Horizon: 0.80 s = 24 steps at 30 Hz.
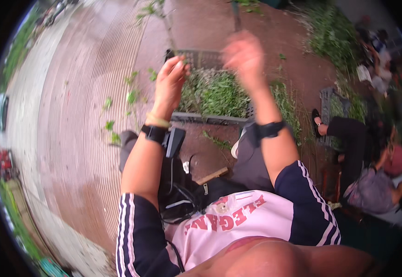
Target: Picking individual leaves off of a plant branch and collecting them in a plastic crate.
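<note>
My left hand (pixel 171 78) is raised above the near left part of a dark plastic crate (pixel 209 119). Its fingertips pinch a thin leafy plant stem (pixel 168 30), which runs up and away from me past the crate's far edge. In the crate lies a heap of cut green leafy sprigs (pixel 223 93). My right hand (pixel 246 57) is up over the far right side of the crate. It is blurred by motion, so I cannot tell whether its fingers hold anything.
Loose sprigs (pixel 218 140) lie on the reddish floor. Leafy vines (pixel 130 98) trail over ribbed paving at left. More cut greens (pixel 286 104) lie right of the crate, and a large pile (pixel 332 38) sits farther off. A person (pixel 370 197) sits at right beside another crate (pixel 327 97).
</note>
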Tool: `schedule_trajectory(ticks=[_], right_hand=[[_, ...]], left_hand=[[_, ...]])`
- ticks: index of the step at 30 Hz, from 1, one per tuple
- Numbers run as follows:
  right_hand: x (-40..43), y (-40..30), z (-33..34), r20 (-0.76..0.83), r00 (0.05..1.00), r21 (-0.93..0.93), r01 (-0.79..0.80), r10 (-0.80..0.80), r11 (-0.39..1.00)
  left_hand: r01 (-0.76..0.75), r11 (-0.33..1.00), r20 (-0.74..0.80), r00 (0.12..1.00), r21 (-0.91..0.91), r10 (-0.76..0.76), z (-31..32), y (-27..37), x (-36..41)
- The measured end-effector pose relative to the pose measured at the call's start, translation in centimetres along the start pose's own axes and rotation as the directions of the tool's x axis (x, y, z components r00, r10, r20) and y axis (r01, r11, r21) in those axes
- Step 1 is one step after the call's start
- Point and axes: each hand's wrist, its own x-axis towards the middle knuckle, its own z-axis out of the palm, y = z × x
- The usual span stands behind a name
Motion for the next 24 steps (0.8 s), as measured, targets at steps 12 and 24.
schedule_trajectory(ticks=[12,24], right_hand=[[0.0,-0.6,-4.9,-0.164,0.986,-0.148,-0.001,-0.023,0.989],[-0.4,1.0,-1.5,-0.029,0.999,-0.1,0.036,-0.039,0.994]], left_hand=[[0.011,1.0,0.035,0.999,0.028,-0.012,0.9,0.0,0.5],[0.083,0.992,0.298,0.948,0.095,-0.108,2.2,-3.3,-0.5]])
